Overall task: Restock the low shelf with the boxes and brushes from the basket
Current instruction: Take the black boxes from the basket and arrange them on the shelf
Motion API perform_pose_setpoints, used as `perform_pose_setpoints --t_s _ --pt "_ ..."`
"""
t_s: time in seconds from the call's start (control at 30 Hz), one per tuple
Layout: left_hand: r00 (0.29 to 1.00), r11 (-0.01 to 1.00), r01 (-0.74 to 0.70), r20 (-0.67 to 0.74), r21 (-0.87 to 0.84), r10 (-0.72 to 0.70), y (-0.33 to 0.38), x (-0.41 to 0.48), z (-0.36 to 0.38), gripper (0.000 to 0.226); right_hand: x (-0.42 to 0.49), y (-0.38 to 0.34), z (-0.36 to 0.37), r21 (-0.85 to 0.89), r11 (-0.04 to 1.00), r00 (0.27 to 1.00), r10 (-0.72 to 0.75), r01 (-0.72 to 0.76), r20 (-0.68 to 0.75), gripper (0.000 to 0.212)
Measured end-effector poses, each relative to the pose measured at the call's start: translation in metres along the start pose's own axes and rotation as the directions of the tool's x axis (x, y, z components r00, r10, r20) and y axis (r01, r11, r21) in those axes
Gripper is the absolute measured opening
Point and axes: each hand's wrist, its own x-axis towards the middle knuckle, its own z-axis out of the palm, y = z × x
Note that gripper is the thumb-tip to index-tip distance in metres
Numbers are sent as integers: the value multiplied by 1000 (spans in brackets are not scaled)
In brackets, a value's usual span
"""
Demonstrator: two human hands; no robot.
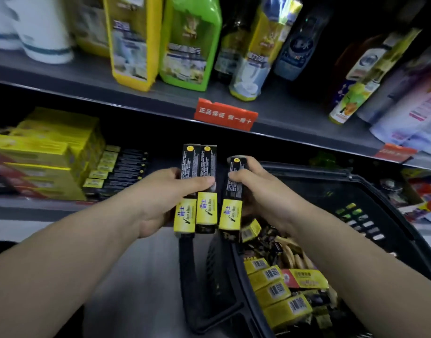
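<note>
Black-and-yellow boxes are held by the basket: left hand grips two side by side, right hand grips one.

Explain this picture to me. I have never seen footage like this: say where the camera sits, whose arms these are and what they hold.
The camera is worn on a person's head and looks down, so the two bare arms are that person's own. The left hand grips two black-and-yellow boxes; the right hand grips a third box. Below the right arm stands a black basket holding more stock. Ahead, the low shelf already carries matching boxes.
</note>
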Motion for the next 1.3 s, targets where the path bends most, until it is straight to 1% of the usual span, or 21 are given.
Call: perform_pose_setpoints --t_s 0.07,0.13,0.2,0.23,0.3,0.37,0.47,0.5,0.57,0.6,0.7,0.77,0.9,0.97,1.0,1.13,1.2,1.3 --pt "995 1000 -1 -99 -13 0 1 -3 -27 31 16 -10 21 21 1000 1000 10 -9 -25 24" --pt "979 1000 4 -203 -6 -5 -2 -4 -55 28 34 -17 39 52 998 998 40 -38 -45 19" --pt "953 1000 14 -302 8 -11 -6 -2 -82 28 53 -21 55 48 997 997 69 -66 -45 14" --pt "940 1000 20 -342 12 -15 -9 0 -93 28 63 -22 61 37 996 996 80 -79 -39 11" --pt "922 999 39 -387 17 -29 -15 2 -113 29 84 -23 70 25 996 995 92 -91 -26 12" --pt "912 997 77 -405 16 -64 -23 6 -128 33 106 -23 78 46 992 992 117 -115 -54 13" --pt "902 989 144 -414 16 -125 -38 10 -146 39 145 -18 92 124 983 978 156 -139 -137 13" --pt "899 985 169 -412 16 -148 -43 10 -151 41 158 -16 98 131 981 977 159 -141 -142 13" --pt "894 978 208 -407 7 -187 -51 10 -161 43 182 -9 113 75 985 978 166 -158 -125 19" --pt "892 976 219 -403 -6 -203 -55 11 -166 41 193 -5 120 40 985 979 171 -168 -109 19" --pt "886 969 235 -393 -71 -244 -64 14 -179 25 222 6 142 -11 983 981 181 -182 -68 10" --pt "884 968 227 -393 -107 -251 -66 16 -186 17 239 14 154 -81 979 982 183 -186 -39 10" --pt "879 972 199 -415 -127 -234 -68 23 -195 12 261 32 166 -244 945 971 235 -216 51 5" --pt "877 973 195 -422 -124 -230 -68 26 -198 11 266 42 169 -399 898 969 235 -187 75 11" --pt "877 972 198 -421 -124 -232 -68 27 -200 11 267 45 170 -464 871 970 228 -163 87 18" --pt "879 967 213 -406 -138 -251 -69 29 -202 11 268 53 171 -599 795 955 245 -97 170 55" --pt "884 968 208 -397 -143 -248 -68 29 -201 11 268 52 173 -657 752 949 242 -53 200 62" --pt "891 967 206 -379 -151 -249 -65 30 -198 13 267 51 175 -680 733 946 236 -23 221 64"
